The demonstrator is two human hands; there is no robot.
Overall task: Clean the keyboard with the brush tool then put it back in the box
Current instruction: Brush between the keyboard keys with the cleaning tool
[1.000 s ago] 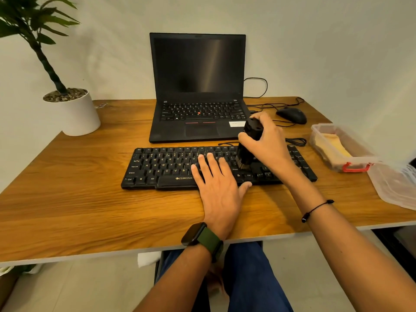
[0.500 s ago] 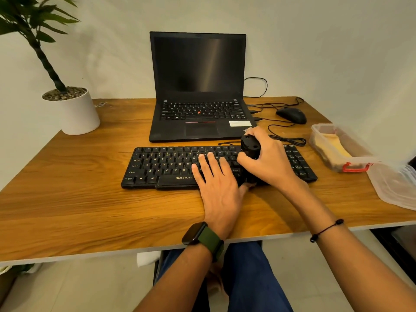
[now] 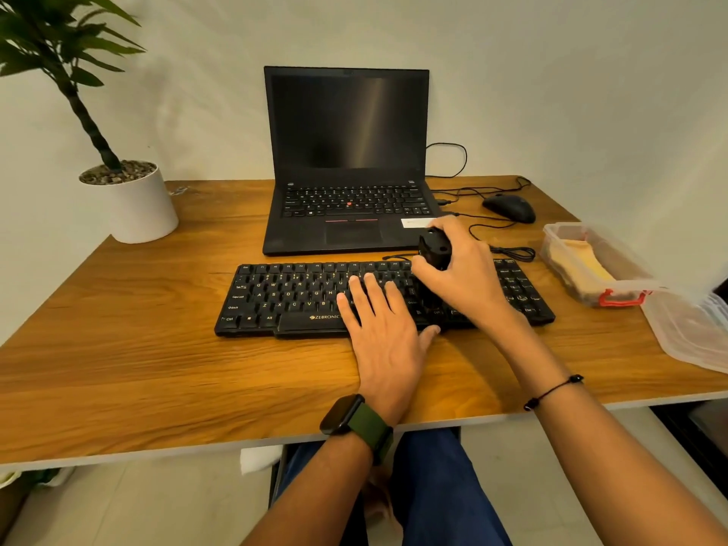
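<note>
While the left hand lies flat with straight fingers across the middle keys of the keyboard, pressing it steady against the surface, the right hand works the brush tool. That grip is curled round the tool's black body, thumb on the near side and fingers wrapped over the far side, so the tool stands roughly upright with its top showing above the knuckles. Its lower end is hidden behind the hand, so whether the bristles touch the keys cannot be told, though it sits over the right-centre part of the keyboard, near the back row.

The keyboard's long axis runs left to right in front of the person, just before the open laptop. The relation that matters for what comes later is the box: it stands open at the right edge of the surface, well apart from the keyboard's right end, with its lid lying beside it toward the person. It lies to the right of the tool, so the right hand is the nearer one and already holds the tool. By my judgement the brushing is under way, with the return to the box not yet begun. A mouse and its cable lie between the tool and the box and could snag a low sweep.
</note>
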